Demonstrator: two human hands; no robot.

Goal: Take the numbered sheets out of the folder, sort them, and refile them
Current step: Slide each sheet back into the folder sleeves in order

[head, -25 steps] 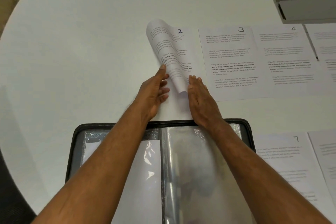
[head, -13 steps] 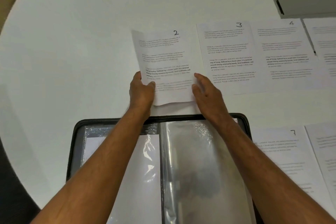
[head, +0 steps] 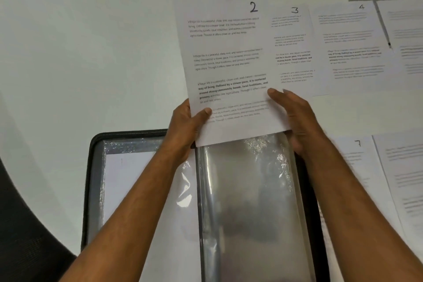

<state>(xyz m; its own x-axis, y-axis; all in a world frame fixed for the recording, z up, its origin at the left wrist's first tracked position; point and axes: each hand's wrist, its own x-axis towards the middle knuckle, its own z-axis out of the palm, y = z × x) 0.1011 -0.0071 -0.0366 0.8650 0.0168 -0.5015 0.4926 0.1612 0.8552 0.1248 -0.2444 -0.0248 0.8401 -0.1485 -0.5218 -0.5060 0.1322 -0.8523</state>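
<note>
Sheet 2 (head: 225, 57) sits lifted between my two hands, its lower edge meeting the top of the clear sleeve (head: 249, 201) on the right side of the open folder (head: 91, 167). My left hand (head: 185, 126) grasps the sheet's lower left edge, thumb on the printed face. My right hand (head: 295, 117) holds the lower right edge, fingers curled at the paper's side. Sheet 2 overlaps the left part of sheet 3 (head: 295, 52), which lies flat on the white surface (head: 80, 41) beside sheet 4 (head: 350, 48). Sheet 7 (head: 357, 151) lies right of the folder. I see a pen (head: 382, 26) lying just right of sheet 4.
</note>
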